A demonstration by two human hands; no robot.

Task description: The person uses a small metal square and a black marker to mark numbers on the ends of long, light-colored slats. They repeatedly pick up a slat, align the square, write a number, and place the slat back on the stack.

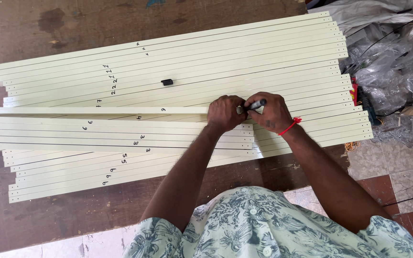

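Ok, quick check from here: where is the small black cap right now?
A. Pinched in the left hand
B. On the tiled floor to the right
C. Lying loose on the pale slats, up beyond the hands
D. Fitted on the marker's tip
C: the black cap lies by itself on the pale slats, apart from both hands, while the right hand holds the marker next to the left hand.

Crumpled clear plastic wrapping [388, 52] lies heaped at the right edge.
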